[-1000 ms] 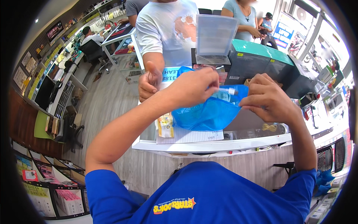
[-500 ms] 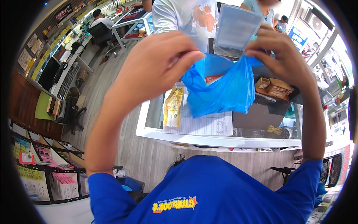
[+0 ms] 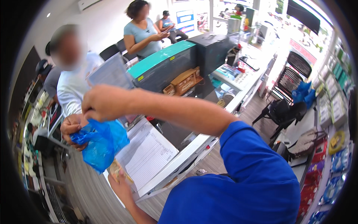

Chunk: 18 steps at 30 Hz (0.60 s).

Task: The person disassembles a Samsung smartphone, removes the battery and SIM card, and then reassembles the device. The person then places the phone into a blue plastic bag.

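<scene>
My right hand reaches across to the left, its fingers closed at the top of a blue plastic bag. The hand of the person opposite also grips the bag's gathered edge, at its left side. What lies inside the bag is hidden. Below it, my left hand has its fingers around a yellow banknote at the counter's edge. Beside that note lies a ruled paper pad with handwriting on it.
A glass counter with a white frame stands before me, bearing a clear plastic sign holder and a wooden organiser. A second person in light blue stands beyond it. To the right are a black chair and shelves of boxed goods.
The view has swung round. My left hand has let go of the bag and moved down to the banknote. My right hand has carried the bag to the person opposite, who now grips it too.
</scene>
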Each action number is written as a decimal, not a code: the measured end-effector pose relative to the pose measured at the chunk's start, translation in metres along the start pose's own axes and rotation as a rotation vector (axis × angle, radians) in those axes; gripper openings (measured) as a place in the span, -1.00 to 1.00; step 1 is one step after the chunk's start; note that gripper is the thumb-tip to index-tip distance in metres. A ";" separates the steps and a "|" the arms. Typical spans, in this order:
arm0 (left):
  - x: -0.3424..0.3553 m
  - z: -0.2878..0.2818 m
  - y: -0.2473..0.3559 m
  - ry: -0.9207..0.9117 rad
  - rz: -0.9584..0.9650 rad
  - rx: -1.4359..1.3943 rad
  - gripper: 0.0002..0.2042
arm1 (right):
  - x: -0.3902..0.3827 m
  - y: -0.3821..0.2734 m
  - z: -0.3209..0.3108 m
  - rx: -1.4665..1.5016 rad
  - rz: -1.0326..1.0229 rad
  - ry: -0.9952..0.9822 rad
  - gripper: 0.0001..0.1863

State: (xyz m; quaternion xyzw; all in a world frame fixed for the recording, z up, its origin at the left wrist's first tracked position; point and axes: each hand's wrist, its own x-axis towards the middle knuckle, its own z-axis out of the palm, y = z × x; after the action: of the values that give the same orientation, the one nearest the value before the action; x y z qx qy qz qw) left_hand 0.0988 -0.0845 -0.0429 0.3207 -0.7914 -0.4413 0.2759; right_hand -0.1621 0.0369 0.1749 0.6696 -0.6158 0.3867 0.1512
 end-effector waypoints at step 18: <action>-0.035 0.015 -0.011 0.165 0.338 0.330 -0.58 | -0.366 0.113 -0.261 -0.371 1.103 0.736 -0.58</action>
State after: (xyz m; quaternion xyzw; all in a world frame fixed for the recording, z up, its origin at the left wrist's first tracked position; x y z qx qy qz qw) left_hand 0.1133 -0.0551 -0.0643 0.2594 -0.8699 -0.2261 0.3535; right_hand -0.3341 0.4507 0.0575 0.0464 -0.8311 0.4978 0.2437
